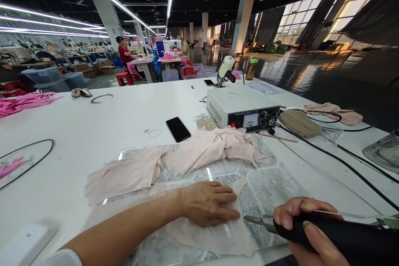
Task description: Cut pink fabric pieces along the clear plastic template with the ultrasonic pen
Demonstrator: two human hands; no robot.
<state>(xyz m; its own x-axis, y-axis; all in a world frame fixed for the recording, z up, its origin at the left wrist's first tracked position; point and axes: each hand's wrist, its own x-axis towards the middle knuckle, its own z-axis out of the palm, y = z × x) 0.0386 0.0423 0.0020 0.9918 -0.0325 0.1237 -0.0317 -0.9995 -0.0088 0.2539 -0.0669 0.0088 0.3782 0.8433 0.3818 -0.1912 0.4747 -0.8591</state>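
My left hand [210,203] lies flat with fingers apart, pressing on a thin pale pink fabric piece [215,237]. The fabric rests on a glossy marbled board [271,183]. My right hand [311,224] is wrapped round the black handle of an ultrasonic cutter [339,232]. Its narrow metal tip points left, just beside the fabric's right edge near my left fingertips; whether it touches the board I cannot tell. Beyond my left hand, a pale pink fabric stack [124,174] and a crumpled pink fabric pile [215,147] lie along the board's far side.
A white control box [243,104] with a dial stands behind the fabric, a black cable [330,160] running from it. A phone [178,129] lies left of it. Bagged brown pieces [301,122] lie right; a white device [28,243] sits front left. People sew in the background.
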